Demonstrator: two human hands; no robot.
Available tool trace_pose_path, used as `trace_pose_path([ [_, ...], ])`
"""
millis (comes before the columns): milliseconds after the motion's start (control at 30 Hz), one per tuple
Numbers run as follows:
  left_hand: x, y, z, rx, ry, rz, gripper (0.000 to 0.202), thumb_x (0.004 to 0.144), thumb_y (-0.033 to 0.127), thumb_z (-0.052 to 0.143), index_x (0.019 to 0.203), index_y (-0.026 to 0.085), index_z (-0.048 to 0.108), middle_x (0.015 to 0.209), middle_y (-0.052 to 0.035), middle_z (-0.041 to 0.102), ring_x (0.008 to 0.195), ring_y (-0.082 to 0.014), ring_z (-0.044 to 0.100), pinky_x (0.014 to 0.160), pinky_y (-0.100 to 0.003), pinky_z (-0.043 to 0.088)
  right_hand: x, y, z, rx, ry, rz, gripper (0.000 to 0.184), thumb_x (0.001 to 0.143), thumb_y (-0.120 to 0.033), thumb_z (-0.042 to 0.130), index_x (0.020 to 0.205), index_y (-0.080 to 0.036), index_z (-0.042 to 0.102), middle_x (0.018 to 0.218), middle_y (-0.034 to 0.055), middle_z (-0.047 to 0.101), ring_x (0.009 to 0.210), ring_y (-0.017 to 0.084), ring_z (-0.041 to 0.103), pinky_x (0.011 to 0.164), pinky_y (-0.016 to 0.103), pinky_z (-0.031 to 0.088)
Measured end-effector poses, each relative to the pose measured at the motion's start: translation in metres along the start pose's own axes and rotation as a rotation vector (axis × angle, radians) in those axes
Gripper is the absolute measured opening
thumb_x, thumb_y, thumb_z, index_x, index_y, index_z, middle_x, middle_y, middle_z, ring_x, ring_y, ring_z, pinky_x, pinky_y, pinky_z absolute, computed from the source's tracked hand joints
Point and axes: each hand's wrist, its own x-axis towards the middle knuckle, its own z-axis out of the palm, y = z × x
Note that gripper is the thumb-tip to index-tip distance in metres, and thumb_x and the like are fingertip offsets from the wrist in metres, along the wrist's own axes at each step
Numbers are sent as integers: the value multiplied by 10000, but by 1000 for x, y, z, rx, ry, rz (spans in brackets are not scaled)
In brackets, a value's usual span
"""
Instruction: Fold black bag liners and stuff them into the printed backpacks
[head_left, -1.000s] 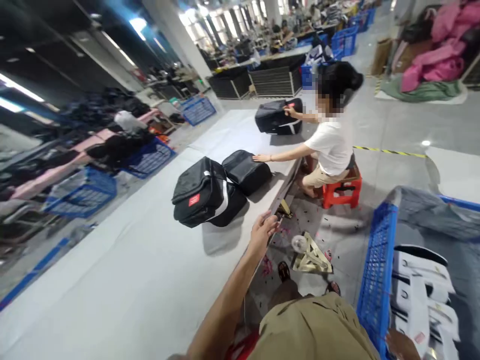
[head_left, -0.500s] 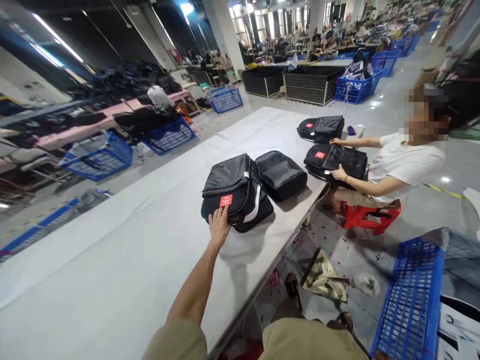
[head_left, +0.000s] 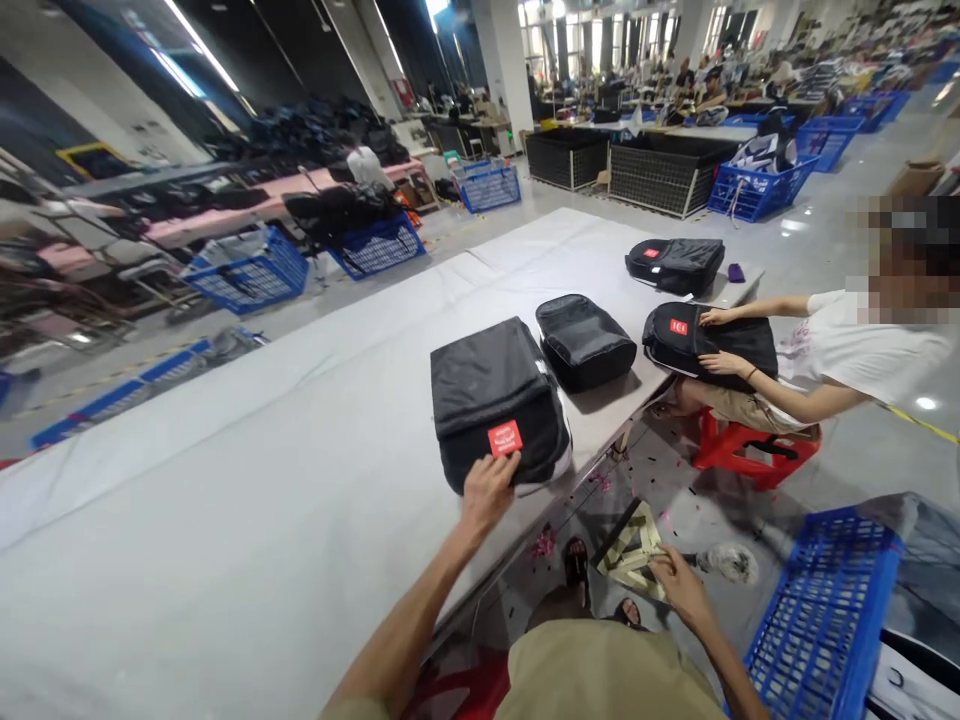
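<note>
A black backpack (head_left: pixel 491 385) with a red label (head_left: pixel 505 438) lies on the white-covered table (head_left: pixel 247 520) in front of me. My left hand (head_left: pixel 491 490) is at its near end, just below the label, fingers bent over the fabric and thumb hidden. My right hand (head_left: pixel 679 585) hangs in the air beyond the table's edge, above the floor; its fingers are loosely bent and apart, with nothing visible in them. Close behind the backpack stands a second black bag (head_left: pixel 585 340), touched by neither of my hands.
At right, a co-worker (head_left: pixel 862 350) on a red stool (head_left: pixel 757 450) has both hands on another black backpack (head_left: pixel 667 340). A further backpack (head_left: pixel 675 262) lies at the table's far end. A blue crate (head_left: pixel 821 610) stands at my right, and a wooden-looking frame (head_left: pixel 634 545) on the floor.
The backpack under my left hand has turned and now lies flatter, its label facing up. My right hand has come into view. The co-worker's hands have shifted on their backpack.
</note>
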Motion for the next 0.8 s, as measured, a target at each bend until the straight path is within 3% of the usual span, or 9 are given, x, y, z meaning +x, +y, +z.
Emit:
trace_pose_path([
  [100, -77, 50, 16, -8, -21, 61, 738, 793, 3, 591, 1484, 221, 731, 1140, -136, 814, 1073, -335, 679, 960, -465, 486, 4, -67, -6, -31, 23, -321, 761, 893, -526, 609, 1616, -291, 568, 1640, 156, 620, 1541, 387, 582, 1302, 600, 461],
  [200, -140, 94, 21, -12, -111, 109, 746, 804, 4, 590, 1505, 227, 707, 1109, -128, 813, 1060, -324, 691, 908, -452, 498, -14, -126, -4, -242, -127, -708, 1027, 826, -377, 806, 1760, -302, 383, 1848, 139, 327, 1725, 390, 271, 1400, 646, 266],
  [267, -168, 115, 16, -28, -166, 113, 725, 838, 12, 588, 1520, 235, 688, 1105, -125, 812, 1064, -320, 690, 918, -456, 500, -33, -146, 7, -391, -338, -870, 1118, 761, -311, 880, 1763, -322, 384, 1851, 133, 324, 1731, 403, 243, 1412, 645, 227],
  [367, -192, 129, 2, -56, -231, 128, 675, 882, 14, 586, 1502, 260, 692, 1125, -110, 819, 1036, -296, 691, 900, -434, 503, -60, -147, 29, -546, -550, -867, 1058, 746, -270, 869, 1725, -250, 467, 1772, 175, 468, 1668, 416, 386, 1393, 617, 302],
  [433, -196, 127, -10, -42, -202, 136, 654, 885, 12, 607, 1478, 268, 709, 1138, -95, 831, 991, -281, 694, 866, -420, 503, -71, -144, 37, -563, -543, -830, 966, 773, -218, 797, 1696, -204, 512, 1736, 182, 520, 1630, 394, 458, 1369, 572, 368],
  [533, -182, 119, -38, 4, 22, 130, 599, 902, 20, 646, 1423, 299, 745, 1167, -64, 853, 950, -256, 705, 861, -426, 501, -76, -165, 27, -495, -378, -893, 807, 819, -139, 681, 1620, -188, 601, 1630, 162, 644, 1523, 332, 597, 1288, 475, 471],
  [600, -160, 114, -64, 6, 252, 145, 513, 949, 40, 657, 1373, 306, 769, 1201, -48, 861, 998, -244, 723, 908, -433, 503, -71, -199, 9, -460, -250, -918, 634, 890, -167, 646, 1522, -198, 676, 1475, 146, 758, 1362, 300, 715, 1139, 406, 552],
  [700, -124, 106, -100, 21, 601, 107, 407, 1027, 93, 656, 1366, 285, 770, 1293, -65, 841, 1223, -269, 708, 1104, -460, 495, -49, -262, -17, -482, -150, -819, 422, 1022, -395, 635, 1413, -259, 714, 1201, 85, 855, 1087, 277, 804, 878, 339, 554],
  [800, -106, 95, -108, -52, 731, 1, 384, 1063, 235, 699, 1446, 256, 731, 1403, -116, 785, 1333, -276, 676, 1160, -447, 514, -12, -310, -26, -573, -48, -688, 389, 1048, -505, 626, 1349, -278, 720, 1104, 80, 864, 1017, 285, 807, 815, 327, 491],
])
